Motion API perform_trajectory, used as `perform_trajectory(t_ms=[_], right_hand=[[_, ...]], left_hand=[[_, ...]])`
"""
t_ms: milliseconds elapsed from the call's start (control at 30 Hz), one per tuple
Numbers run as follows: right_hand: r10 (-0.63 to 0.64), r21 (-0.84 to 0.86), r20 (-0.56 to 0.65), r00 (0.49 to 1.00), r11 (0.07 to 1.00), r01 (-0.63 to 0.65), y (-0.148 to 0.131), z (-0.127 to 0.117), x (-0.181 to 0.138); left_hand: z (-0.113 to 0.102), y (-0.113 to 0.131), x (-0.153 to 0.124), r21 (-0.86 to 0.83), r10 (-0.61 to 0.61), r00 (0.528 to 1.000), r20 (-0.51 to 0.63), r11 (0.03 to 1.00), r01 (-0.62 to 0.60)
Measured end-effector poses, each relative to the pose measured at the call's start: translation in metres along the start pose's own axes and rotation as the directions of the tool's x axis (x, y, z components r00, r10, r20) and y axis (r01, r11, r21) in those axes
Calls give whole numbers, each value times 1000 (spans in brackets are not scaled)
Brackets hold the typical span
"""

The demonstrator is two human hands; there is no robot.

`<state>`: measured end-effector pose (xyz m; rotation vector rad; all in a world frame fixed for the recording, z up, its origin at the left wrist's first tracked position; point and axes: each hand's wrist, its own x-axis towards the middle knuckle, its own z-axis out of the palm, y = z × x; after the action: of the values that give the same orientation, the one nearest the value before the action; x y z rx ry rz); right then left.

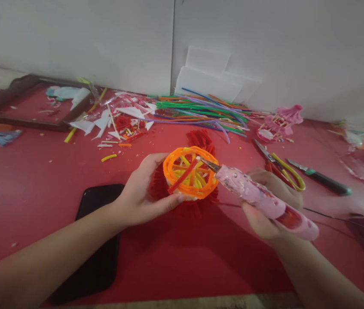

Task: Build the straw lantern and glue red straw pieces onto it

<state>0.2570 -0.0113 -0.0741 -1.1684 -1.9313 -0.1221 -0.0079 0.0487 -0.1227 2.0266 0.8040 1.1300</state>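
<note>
My left hand [146,189] is wrapped round the side of a small round craft piece [213,189] with an orange ring rim and yellow and orange strips inside. A red strip [184,176] slants across its opening. Red fringed pieces [160,182] show beneath and behind it. In my right hand [275,193] is a pink glue gun [252,195], its dark metal nozzle pointing left. The nozzle tip is at the upper end of the red strip; whether it touches cannot be made out. The trigger fingers are partly hidden behind the gun.
A black phone [94,240] lies below my left forearm. Scissors [278,165] and a green-black knife [320,178] lie at right. Coloured pipe cleaners [197,111], scraps [123,120], a wooden frame [23,122] and a pink model [280,122] stretch along the back.
</note>
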Motion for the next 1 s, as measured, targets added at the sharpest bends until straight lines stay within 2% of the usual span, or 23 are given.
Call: perform_trajectory(t_ms=[300, 533, 700, 867, 1000], right_hand=[[-5, 30, -33, 999, 1000, 6, 3, 2, -4], [1, 47, 2, 1000, 999, -1, 11, 0, -9], [-5, 119, 15, 1000, 993, 3, 16, -2, -11], [-39, 81, 42, 998, 996, 36, 19, -6, -9], [-61, 83, 54, 997, 995, 56, 20, -7, -8]], left_hand=[[1, 0, -1, -1, -20, 999, -49, 1000, 20], [0, -1, 0, -1, -16, 995, -101, 1000, 16], [-1, -2, -1, -23, -8, 994, -108, 1000, 6], [0, -2, -1, -52, -14, 994, -110, 999, 8], [1, -1, 1, -37, 2, 988, -155, 999, -8]])
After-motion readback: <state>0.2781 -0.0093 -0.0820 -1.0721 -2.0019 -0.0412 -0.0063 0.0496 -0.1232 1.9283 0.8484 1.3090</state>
